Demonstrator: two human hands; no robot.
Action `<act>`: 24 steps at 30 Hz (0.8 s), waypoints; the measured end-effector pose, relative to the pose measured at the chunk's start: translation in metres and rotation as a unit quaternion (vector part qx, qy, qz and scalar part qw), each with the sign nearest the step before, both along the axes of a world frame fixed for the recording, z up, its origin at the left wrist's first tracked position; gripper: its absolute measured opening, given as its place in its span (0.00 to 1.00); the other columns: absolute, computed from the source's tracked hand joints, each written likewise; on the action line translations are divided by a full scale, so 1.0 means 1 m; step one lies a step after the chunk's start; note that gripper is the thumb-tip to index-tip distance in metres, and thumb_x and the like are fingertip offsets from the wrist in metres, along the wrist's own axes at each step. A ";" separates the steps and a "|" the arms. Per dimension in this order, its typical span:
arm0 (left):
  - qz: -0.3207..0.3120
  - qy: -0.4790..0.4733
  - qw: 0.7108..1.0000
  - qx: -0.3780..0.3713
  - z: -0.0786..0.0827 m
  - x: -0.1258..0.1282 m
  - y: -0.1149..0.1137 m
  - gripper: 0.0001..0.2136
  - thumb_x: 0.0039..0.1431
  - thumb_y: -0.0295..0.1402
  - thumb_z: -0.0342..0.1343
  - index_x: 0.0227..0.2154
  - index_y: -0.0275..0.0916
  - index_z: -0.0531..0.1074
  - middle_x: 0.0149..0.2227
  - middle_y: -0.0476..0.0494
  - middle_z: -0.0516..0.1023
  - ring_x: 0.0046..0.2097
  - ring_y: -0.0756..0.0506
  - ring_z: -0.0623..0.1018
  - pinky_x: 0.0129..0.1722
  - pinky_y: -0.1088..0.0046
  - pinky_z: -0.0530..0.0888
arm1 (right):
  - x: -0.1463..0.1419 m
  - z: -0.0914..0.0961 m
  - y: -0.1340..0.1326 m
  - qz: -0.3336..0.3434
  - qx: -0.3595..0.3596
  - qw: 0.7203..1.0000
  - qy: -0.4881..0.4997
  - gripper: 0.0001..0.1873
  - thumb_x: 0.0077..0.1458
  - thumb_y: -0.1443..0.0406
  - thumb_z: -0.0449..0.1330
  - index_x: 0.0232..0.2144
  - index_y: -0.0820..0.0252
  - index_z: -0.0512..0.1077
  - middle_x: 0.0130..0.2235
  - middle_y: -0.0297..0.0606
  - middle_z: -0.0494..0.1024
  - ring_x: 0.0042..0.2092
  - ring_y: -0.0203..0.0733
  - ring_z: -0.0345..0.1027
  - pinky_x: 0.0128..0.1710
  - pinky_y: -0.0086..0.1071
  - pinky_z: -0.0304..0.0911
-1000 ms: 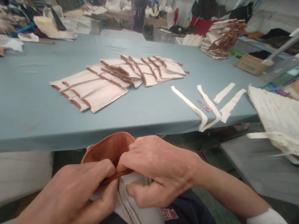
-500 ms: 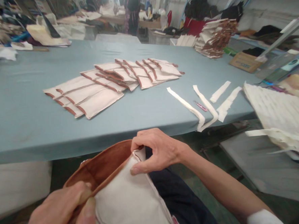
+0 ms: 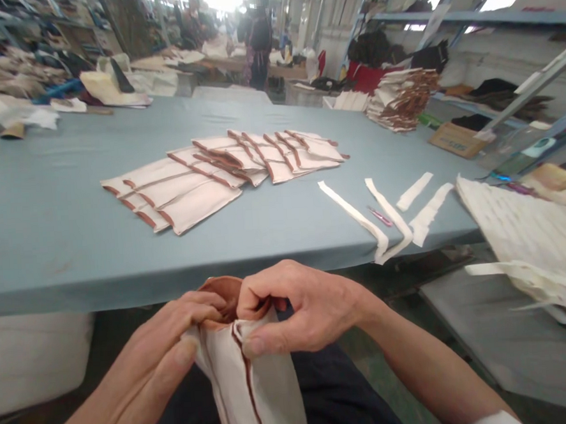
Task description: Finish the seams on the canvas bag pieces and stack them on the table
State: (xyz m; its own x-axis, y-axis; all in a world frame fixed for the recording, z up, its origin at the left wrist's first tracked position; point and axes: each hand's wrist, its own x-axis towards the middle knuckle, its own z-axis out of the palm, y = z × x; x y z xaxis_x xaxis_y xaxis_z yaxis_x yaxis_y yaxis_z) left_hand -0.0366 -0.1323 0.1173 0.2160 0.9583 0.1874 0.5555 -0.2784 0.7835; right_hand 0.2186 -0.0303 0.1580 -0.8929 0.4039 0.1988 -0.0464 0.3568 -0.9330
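Observation:
Over my lap hangs a cream fabric pouch (image 3: 274, 385) with a brown inner lining (image 3: 225, 291) showing at its open top. A dark brown seam runs down the side facing me. My left hand (image 3: 176, 340) grips the rim on the left, fingers inside the mouth and thumb outside. On the right of the rim, my right hand (image 3: 294, 314) pinches the edge beside the seam, its thumb pressed on the cream cloth. Ahead on the table lies a row of overlapping similar pouches (image 3: 201, 207), cream with brown edges.
The blue-green table (image 3: 74, 250) spans the view in front. Off-white strips (image 3: 350, 211) and a small pink tool (image 3: 379, 216) lie at its right. Further back are a stacked pile of pouches (image 3: 401, 99) and a cardboard box (image 3: 458, 140). A person (image 3: 257, 44) stands in the background.
My left hand has moved right and up along the rim, closer to my right hand. The pouch has turned so its seam faces me, and its mouth has narrowed. The view has tilted up slightly.

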 end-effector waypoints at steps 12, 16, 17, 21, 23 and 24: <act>-0.076 -0.070 0.994 -0.038 0.025 0.017 0.022 0.15 0.71 0.42 0.62 0.27 0.45 0.81 0.26 0.52 0.81 0.27 0.48 0.78 0.28 0.79 0.74 | -0.011 0.012 0.016 0.023 -0.007 0.994 -0.105 0.14 0.62 0.58 0.68 0.34 0.57 0.68 0.31 0.26 0.69 0.32 0.32 0.60 0.33 0.28 0.58; -0.069 -0.099 0.990 -0.066 0.019 0.012 0.015 0.13 0.71 0.42 0.63 0.32 0.48 0.87 0.28 0.51 0.85 0.29 0.47 0.82 0.29 0.80 0.77 | -0.014 0.004 0.014 0.027 -0.025 0.994 -0.098 0.13 0.63 0.58 0.68 0.35 0.57 0.69 0.33 0.27 0.71 0.34 0.33 0.62 0.34 0.28 0.60; -0.067 -0.105 0.989 -0.074 0.018 0.012 0.013 0.12 0.71 0.43 0.63 0.33 0.48 0.88 0.29 0.50 0.87 0.29 0.47 0.83 0.30 0.80 0.78 | -0.015 0.001 0.014 0.029 -0.032 0.994 -0.101 0.14 0.63 0.57 0.69 0.35 0.58 0.69 0.33 0.27 0.71 0.34 0.33 0.63 0.34 0.28 0.60; -0.054 -0.114 0.987 -0.104 0.011 0.010 0.010 0.12 0.70 0.43 0.64 0.34 0.48 0.90 0.31 0.48 0.89 0.31 0.45 0.85 0.31 0.79 0.79 | -0.016 -0.009 0.014 0.034 -0.065 0.992 -0.101 0.15 0.63 0.57 0.70 0.36 0.58 0.70 0.34 0.27 0.72 0.34 0.32 0.62 0.35 0.28 0.61; -0.047 -0.111 0.986 -0.118 0.007 0.009 0.010 0.14 0.70 0.45 0.63 0.33 0.47 0.89 0.30 0.47 0.89 0.31 0.44 0.85 0.31 0.78 0.79 | -0.018 -0.014 0.015 0.032 -0.077 0.991 -0.103 0.14 0.62 0.58 0.71 0.37 0.59 0.71 0.34 0.27 0.73 0.35 0.32 0.63 0.36 0.28 0.62; -0.040 -0.103 0.987 -0.121 0.006 0.009 0.011 0.14 0.69 0.46 0.63 0.32 0.46 0.88 0.30 0.46 0.88 0.30 0.44 0.84 0.30 0.77 0.79 | -0.019 -0.017 0.016 0.032 -0.080 0.991 -0.104 0.14 0.62 0.58 0.71 0.37 0.59 0.71 0.35 0.27 0.73 0.35 0.32 0.64 0.36 0.28 0.62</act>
